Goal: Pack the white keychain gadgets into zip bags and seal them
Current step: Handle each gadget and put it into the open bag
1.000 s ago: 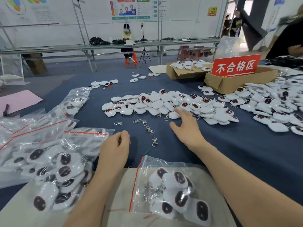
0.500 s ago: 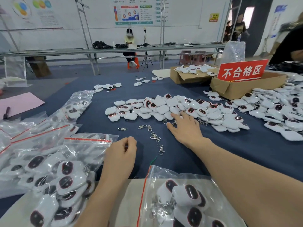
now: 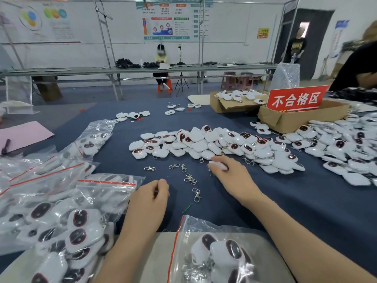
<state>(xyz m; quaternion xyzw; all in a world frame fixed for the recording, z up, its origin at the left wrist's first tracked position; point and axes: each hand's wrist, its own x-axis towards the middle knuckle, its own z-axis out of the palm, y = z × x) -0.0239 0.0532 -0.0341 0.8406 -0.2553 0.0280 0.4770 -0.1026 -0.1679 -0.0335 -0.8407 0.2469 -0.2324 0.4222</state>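
We were at the picking step: our right hand (image 3: 230,176) lay on the table (image 3: 295,205) at the near edge of the pile (image 3: 204,141), fingers curled round one gadget (image 3: 218,165). Our left hand (image 3: 151,195) sat loosely fisted on the near side of the pile. We could not tell whether it pinched anything. The bag (image 3: 204,252), already holding a few gadgets, lay well to the near side of the pile, close to us, its red zip strip turned left. We could not tell whether its mouth stood open. We judged that the next move called for lifting the gadget free of its neighbours, whose rings could snag, and carrying it back to the bag while the left hand held the mouth wide. Between pile and bag ran a band of bare cloth, broken only by loose clasps (image 3: 190,178) just near of the pile, so the way back looked open. Filled bags (image 3: 61,221) crowded the near left of the pile, and a box (image 3: 295,119) stood beyond it to the right, leaving little spare room on either side.
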